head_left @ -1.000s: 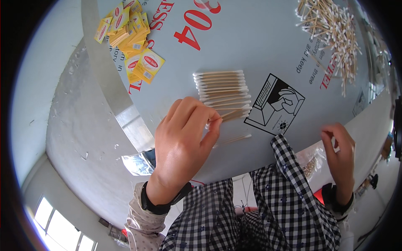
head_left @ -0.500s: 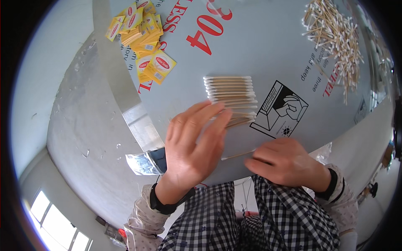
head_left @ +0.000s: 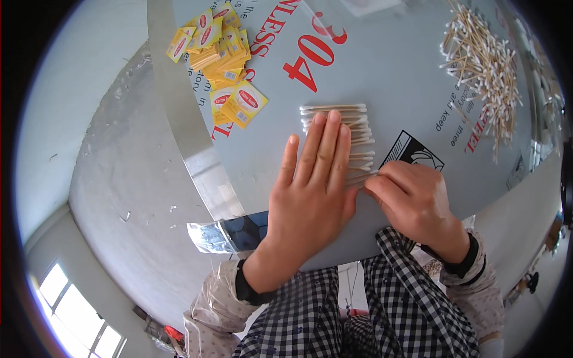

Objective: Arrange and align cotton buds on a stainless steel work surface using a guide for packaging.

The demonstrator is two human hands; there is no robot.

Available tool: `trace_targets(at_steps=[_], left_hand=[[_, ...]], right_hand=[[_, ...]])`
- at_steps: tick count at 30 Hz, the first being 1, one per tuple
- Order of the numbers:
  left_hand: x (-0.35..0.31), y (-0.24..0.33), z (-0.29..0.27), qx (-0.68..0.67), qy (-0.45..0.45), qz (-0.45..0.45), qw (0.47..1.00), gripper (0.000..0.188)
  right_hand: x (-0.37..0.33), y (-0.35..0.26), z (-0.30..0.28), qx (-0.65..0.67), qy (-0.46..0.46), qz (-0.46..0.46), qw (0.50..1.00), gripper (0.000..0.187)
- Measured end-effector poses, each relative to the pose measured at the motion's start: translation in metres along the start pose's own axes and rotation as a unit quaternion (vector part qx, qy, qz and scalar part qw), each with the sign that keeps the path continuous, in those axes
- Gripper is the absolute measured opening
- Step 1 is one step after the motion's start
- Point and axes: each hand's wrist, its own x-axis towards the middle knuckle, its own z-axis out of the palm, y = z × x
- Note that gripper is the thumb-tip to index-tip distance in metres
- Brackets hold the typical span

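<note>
A row of cotton swabs (head_left: 360, 141) lies side by side on the grey sheet-covered table, their white tips roughly lined up. Flat across the middle and near part of the row rests my left hand (head_left: 310, 200), fingers stretched out and pointing away, covering many of the sticks. At the row's near right end, my right hand (head_left: 415, 200) is closed in a pinch. A cotton swab runs into its fingertips, beside the nearest sticks; most of that swab is hidden by my left thumb and the right fingers.
A loose heap of cotton swabs (head_left: 486, 74) lies at the far right. Small yellow packets (head_left: 230, 65) are piled at the far left. A shiny strip (head_left: 206, 237) sticks out at the table's near left edge. My lap in checked cloth (head_left: 301, 310) is below the near edge.
My left hand has moved right and flattened over the row. My right hand has moved up to the row's near end, and the single swab beside it has left its former spot.
</note>
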Motion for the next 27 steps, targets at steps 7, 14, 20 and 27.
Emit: trace_targets(at_steps=[7,14,20,27], left_hand=[[-0.002,0.001,-0.014,-0.084,-0.046,-0.003,0.995,0.083],[0.019,-0.008,-0.010,-0.045,-0.002,-0.001,0.999,0.083],[0.012,0.007,0.007,-0.019,0.004,-0.021,1.000,0.108],[0.021,0.014,0.013,0.000,0.027,-0.067,0.997,0.113]], right_hand=[[0.003,0.004,0.002,0.021,0.025,0.021,0.999,0.017],[0.001,0.004,0.002,0.052,0.064,0.080,0.993,0.021],[-0.002,0.004,0.000,0.064,0.069,0.108,0.990,0.018],[-0.008,0.002,0.000,0.085,0.064,0.134,0.985,0.017]])
